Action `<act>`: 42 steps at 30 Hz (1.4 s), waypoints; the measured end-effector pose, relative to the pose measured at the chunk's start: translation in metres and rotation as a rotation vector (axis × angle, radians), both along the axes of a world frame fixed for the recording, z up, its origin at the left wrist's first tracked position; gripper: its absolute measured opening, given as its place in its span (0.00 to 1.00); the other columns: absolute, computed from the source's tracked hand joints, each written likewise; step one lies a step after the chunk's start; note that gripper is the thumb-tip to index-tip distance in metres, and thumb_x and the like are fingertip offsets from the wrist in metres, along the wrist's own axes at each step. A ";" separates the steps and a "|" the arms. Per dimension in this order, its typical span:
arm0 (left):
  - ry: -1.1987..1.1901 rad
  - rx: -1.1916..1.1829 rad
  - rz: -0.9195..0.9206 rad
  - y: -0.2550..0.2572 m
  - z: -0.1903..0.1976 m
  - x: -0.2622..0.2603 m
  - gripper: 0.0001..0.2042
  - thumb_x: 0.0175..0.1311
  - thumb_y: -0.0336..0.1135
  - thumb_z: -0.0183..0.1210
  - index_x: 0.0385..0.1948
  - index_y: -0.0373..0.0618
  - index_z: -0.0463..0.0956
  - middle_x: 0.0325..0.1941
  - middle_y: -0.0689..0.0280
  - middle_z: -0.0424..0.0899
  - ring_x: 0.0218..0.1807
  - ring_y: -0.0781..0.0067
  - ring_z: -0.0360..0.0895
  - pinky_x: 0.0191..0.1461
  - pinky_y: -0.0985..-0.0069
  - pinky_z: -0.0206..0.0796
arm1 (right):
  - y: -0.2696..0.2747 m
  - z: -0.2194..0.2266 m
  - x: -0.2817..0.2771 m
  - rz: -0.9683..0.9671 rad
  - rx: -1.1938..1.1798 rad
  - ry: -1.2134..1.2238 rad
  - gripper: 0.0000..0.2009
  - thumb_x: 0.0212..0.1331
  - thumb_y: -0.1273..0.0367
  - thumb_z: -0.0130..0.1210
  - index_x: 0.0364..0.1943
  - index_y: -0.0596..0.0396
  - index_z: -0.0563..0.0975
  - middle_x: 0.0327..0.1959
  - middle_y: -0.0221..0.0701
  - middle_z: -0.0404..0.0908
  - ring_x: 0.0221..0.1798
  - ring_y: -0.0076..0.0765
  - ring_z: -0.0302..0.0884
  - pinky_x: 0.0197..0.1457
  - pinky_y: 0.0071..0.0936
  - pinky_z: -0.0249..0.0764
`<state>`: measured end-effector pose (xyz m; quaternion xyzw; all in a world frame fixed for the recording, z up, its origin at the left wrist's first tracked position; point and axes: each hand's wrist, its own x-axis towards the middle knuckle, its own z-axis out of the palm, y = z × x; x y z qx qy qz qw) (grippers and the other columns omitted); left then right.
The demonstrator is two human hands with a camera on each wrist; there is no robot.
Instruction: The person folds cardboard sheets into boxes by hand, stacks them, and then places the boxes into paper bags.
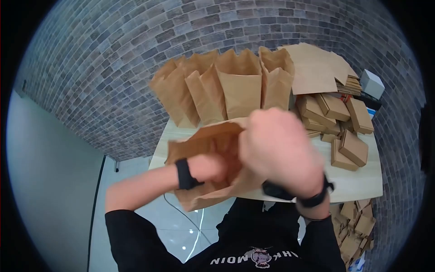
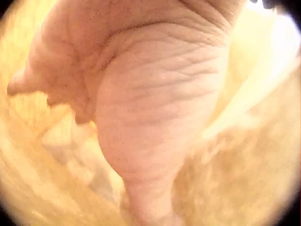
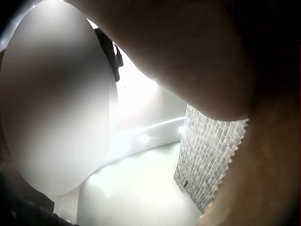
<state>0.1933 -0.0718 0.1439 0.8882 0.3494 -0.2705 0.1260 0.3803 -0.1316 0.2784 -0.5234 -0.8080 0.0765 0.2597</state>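
Observation:
An open brown paper bag [image 1: 199, 200] tilts at the table's near edge, its mouth facing up. Inside it is my left hand [image 1: 209, 167], reaching in past the rim. The left wrist view shows that hand [image 2: 155, 94] close up with its fingers extended, between the bag's paper walls [image 2: 249, 165]. My right hand [image 1: 276, 145], blurred and curled, grips the bag's right rim; its fingertips are hidden in the head view. In the right wrist view the bag's serrated edge [image 3: 235, 155] runs right beside the hand [image 3: 188, 52].
Several upright paper bags [image 1: 240, 93] line the table's back. Flat folded bags [image 1: 317, 68] lie at the back right, near a white box [image 1: 372, 84]. Small cardboard boxes [image 1: 335, 106] are piled on the right of the table [image 1: 362, 181]. More cardboard [image 1: 355, 226] lies below, on the right.

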 end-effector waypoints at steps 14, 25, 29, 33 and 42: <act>-0.453 0.846 0.785 -0.022 -0.115 -0.201 0.36 0.52 0.48 0.69 0.63 0.43 0.68 0.61 0.39 0.69 0.65 0.42 0.66 0.65 0.56 0.65 | 0.032 -0.014 0.101 -0.200 -0.493 0.253 0.18 0.56 0.71 0.43 0.13 0.70 0.73 0.10 0.41 0.75 0.12 0.33 0.75 0.18 0.29 0.72; -0.442 0.510 0.908 -0.041 -0.134 -0.166 0.47 0.45 0.50 0.70 0.71 0.46 0.57 0.64 0.39 0.63 0.65 0.36 0.61 0.67 0.52 0.61 | 0.020 -0.027 0.099 -0.217 -0.419 0.264 0.18 0.56 0.71 0.45 0.13 0.70 0.73 0.10 0.43 0.74 0.14 0.40 0.77 0.25 0.35 0.74; -0.691 0.271 0.996 -0.039 -0.105 -0.168 0.43 0.46 0.44 0.68 0.69 0.42 0.62 0.62 0.43 0.69 0.64 0.44 0.66 0.65 0.58 0.65 | 0.013 -0.032 0.104 -0.202 -0.317 0.191 0.16 0.55 0.69 0.47 0.18 0.71 0.73 0.16 0.55 0.71 0.21 0.60 0.74 0.32 0.45 0.72; -1.428 -0.135 0.863 -0.071 0.051 -0.132 0.40 0.52 0.41 0.65 0.69 0.35 0.61 0.65 0.51 0.71 0.69 0.58 0.65 0.66 0.61 0.64 | 0.010 -0.029 0.101 -0.176 -0.265 0.141 0.15 0.56 0.70 0.48 0.19 0.71 0.74 0.22 0.59 0.72 0.30 0.67 0.73 0.37 0.49 0.72; -0.351 -0.343 0.264 -0.042 0.256 0.035 0.32 0.68 0.52 0.55 0.61 0.30 0.68 0.51 0.49 0.81 0.46 0.61 0.82 0.49 0.68 0.75 | 0.005 -0.037 0.101 -0.157 -0.313 0.275 0.16 0.58 0.70 0.47 0.19 0.72 0.73 0.22 0.60 0.72 0.31 0.68 0.74 0.39 0.50 0.73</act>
